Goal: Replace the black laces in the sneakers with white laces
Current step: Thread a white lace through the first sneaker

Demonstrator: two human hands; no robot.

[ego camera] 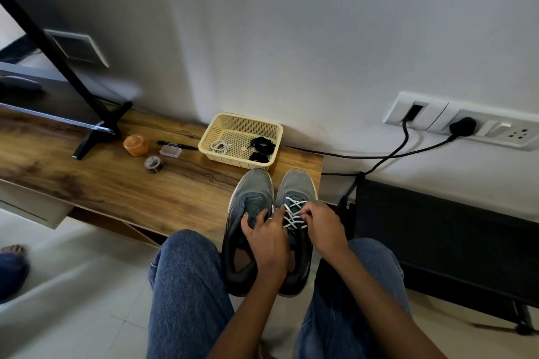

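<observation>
Lacing is under way in the head view, the only view given: two grey sneakers stand side by side at the near right end of a wooden shelf [116, 183], toes pointing to the far wall. The right sneaker [296, 230] carries a white lace [294, 213] crossed through several rows of eyelets; the left sneaker [248, 230] shows no lace at all. The left hand [267, 239] lies over the gap between the two shoes, fingers curled, and appears to pinch the lace on the left side of the right shoe, though the exact grip is hidden by its own knuckles. The right hand [323, 227] sits on the right side of the same shoe, fingertips bent inward and pinching the lace near the upper rows. Just beyond the toes, a cream basket [204, 137] holds a second coiled white lace [220, 146] on its left and the removed black laces [261, 148] on its right. An orange container [136, 144], a marker [175, 144] and a roll of tape [153, 163] lie further left. To do this step well, I judge each crossing should be pulled snug before the next eyelet, both ends kept even in length, and the lace kept flat and untwisted. One hand should steady the shoe while the other feeds the tip, so the lower rows do not slacken.
</observation>
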